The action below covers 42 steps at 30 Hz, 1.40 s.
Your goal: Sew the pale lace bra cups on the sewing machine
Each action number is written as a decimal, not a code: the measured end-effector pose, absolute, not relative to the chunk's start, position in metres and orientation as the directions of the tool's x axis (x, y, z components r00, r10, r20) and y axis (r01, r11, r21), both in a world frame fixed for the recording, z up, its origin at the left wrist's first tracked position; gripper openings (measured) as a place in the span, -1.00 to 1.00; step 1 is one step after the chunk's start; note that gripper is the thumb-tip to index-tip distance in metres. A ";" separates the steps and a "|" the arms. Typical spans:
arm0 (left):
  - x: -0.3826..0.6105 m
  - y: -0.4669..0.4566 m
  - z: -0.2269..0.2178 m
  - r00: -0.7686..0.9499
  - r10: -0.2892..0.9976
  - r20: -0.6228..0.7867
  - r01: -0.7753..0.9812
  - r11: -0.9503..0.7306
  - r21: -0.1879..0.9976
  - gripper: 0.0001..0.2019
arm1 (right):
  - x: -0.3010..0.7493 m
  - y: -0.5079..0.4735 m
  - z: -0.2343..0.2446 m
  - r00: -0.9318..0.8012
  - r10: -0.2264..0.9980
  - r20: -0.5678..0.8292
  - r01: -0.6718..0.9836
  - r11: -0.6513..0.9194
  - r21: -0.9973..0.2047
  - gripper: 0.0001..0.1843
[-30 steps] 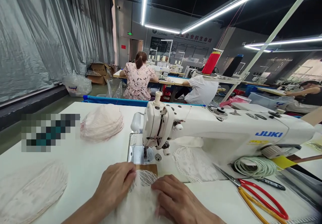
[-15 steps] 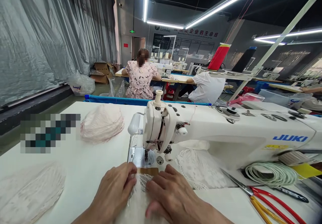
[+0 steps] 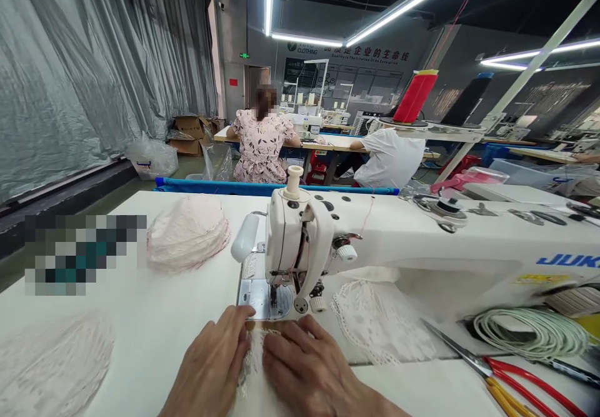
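Between my hands lies a piece of white lace fabric, just in front of the needle area of a white sewing machine. My left hand pinches its left edge, fingers bent and the index finger reaching toward the metal needle plate. On the other side, my right hand has its fingers curled down onto the lace, close to the left hand. A brown strip shows partly beyond my fingertips. The presser foot stands over the plate with no lace under it.
Another lace piece lies under the machine arm. Red-and-yellow-handled scissors and a coil of pale cord are at right. Stacked lace pieces and more lace lie left. Two people sit beyond, one in a floral top.
My right hand has shifted slightly left and its thumb has tucked out of sight. The lace is now bunched between my hands. The view has turned a little left.
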State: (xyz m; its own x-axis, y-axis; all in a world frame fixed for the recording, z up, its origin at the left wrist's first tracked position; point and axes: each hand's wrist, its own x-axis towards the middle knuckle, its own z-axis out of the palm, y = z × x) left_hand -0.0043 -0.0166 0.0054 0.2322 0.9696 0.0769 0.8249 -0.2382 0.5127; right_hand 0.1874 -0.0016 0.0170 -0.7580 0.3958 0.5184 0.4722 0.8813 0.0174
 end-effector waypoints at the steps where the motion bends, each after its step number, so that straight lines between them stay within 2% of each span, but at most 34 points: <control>1: -0.004 -0.016 0.004 0.225 0.969 0.098 0.822 -0.243 0.515 -0.70 | 0.187 -0.001 0.016 -0.754 0.391 0.527 0.465 0.885 0.008 -0.73; 5: 0.000 -0.017 0.005 0.211 0.961 0.180 0.852 -0.271 0.449 -0.71 | 0.187 -0.001 0.015 -0.742 0.392 0.544 0.465 0.885 -0.004 -0.73; 9: 0.000 -0.021 0.011 0.252 0.939 0.236 0.913 -0.311 0.263 -0.71 | 0.189 -0.002 0.018 -0.747 0.404 0.528 0.480 0.877 0.009 -0.72; 14: -0.009 -0.027 0.010 0.458 0.799 0.390 0.871 -0.492 -0.015 -0.82 | 0.191 -0.005 0.015 -0.735 0.435 0.519 0.520 0.854 0.020 -0.76; 17: -0.008 -0.025 0.008 0.548 0.733 0.404 0.823 -0.558 -0.104 -0.71 | 0.194 -0.008 0.010 -0.723 0.486 0.491 0.572 0.820 0.030 -0.65; 19: -0.002 -0.019 0.008 0.558 0.715 0.420 0.815 -0.568 -0.116 -0.71 | 0.197 -0.007 0.009 -0.693 0.517 0.502 0.616 0.787 0.040 -0.55; 22: 0.007 -0.003 0.009 0.552 0.703 0.448 0.812 -0.575 -0.098 -0.72 | 0.203 -0.001 0.011 -0.669 0.531 0.521 0.652 0.755 0.068 -0.51; 25: 0.014 0.014 0.007 0.558 0.700 0.446 0.799 -0.599 -0.060 -0.70 | 0.209 0.009 0.017 -0.663 0.571 0.484 0.677 0.733 0.065 -0.59; 28: 0.015 0.025 0.003 0.516 0.670 0.534 0.808 -0.588 -0.044 -0.73 | 0.212 0.017 0.020 -0.640 0.638 0.428 0.712 0.702 0.018 -0.76; 31: 0.015 0.027 0.003 0.514 0.667 0.539 0.797 -0.604 -0.013 -0.77 | 0.215 0.021 0.018 -0.633 0.665 0.396 0.722 0.691 -0.007 -0.80; 34: 0.016 0.027 0.002 0.501 0.655 0.565 0.791 -0.611 0.007 -0.82 | 0.217 0.024 0.012 -0.643 0.639 0.422 0.704 0.710 -0.002 -0.80; 38: 0.019 0.020 -0.001 0.449 0.559 0.697 0.791 -0.611 -0.020 -0.66 | 0.218 0.022 0.013 -0.654 0.611 0.447 0.688 0.726 0.015 -0.87; 40: 0.019 0.011 0.001 0.479 0.539 0.693 0.761 -0.649 -0.021 -0.61 | 0.218 0.017 0.021 -0.711 0.564 0.420 0.627 0.778 0.016 -0.90; 42: 0.018 -0.001 0.005 0.545 0.564 0.621 0.695 -0.718 0.043 -0.60 | 0.217 0.009 0.029 -0.792 0.483 0.374 0.516 0.856 -0.013 -0.82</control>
